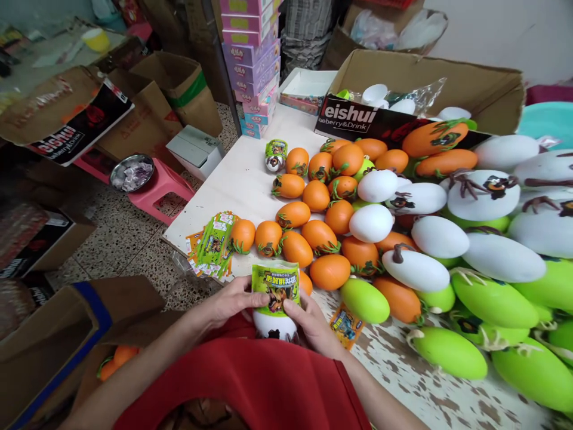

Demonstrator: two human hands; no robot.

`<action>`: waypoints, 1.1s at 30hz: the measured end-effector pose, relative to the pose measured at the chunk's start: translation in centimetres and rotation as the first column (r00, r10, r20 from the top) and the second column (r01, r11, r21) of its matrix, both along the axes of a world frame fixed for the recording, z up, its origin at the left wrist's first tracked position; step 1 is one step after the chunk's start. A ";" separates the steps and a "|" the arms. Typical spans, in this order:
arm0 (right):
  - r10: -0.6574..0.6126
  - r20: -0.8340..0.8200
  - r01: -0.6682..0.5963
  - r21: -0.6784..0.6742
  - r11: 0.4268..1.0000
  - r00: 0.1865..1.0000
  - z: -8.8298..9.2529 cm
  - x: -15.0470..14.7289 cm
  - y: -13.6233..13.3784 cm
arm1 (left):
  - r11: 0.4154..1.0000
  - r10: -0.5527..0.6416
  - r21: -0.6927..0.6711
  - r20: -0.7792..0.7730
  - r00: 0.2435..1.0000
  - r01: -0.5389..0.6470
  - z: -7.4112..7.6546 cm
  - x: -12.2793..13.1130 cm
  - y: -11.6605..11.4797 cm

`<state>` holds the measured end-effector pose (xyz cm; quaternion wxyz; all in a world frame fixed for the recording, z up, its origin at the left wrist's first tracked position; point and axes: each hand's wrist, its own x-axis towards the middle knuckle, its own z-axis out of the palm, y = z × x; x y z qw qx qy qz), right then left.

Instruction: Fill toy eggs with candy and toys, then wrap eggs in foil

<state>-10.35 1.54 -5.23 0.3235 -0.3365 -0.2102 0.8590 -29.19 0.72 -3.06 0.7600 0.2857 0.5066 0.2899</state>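
Observation:
Close to my body, at the table's near edge, a white toy egg with a dark patch sits between my hands. A green printed packet covers its upper part. My left hand closes on the packet and egg from the left, thumb laid across the print. From the right, my right hand grips them with its thumb on the packet. The egg's lower end is hidden by my red clothing. An orange printed packet lies just right of my right hand.
Orange eggs, white eggs and green eggs crowd the table. A pile of green packets lies left. Behind stand a white egg in green wrapping, stacked boxes and an open carton. A pink stool holds a metal bowl.

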 end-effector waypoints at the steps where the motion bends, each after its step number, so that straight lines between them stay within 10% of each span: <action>1: -0.010 0.015 0.010 0.003 1.000 1.000 -0.1 0.0 -0.3 | 1.000 0.018 0.008 0.024 1.000 -0.018 -0.1 0.2 -0.3; 9: -0.132 0.023 0.132 0.020 0.991 0.991 -0.4 0.4 -0.7 | 0.998 -0.057 0.035 0.058 0.997 0.055 -0.3 0.2 0.9; 33: 0.039 0.333 -0.080 0.109 0.991 0.942 -3.5 1.9 -0.8 | 0.995 -0.039 -0.082 0.182 0.983 0.054 -1.1 0.0 0.1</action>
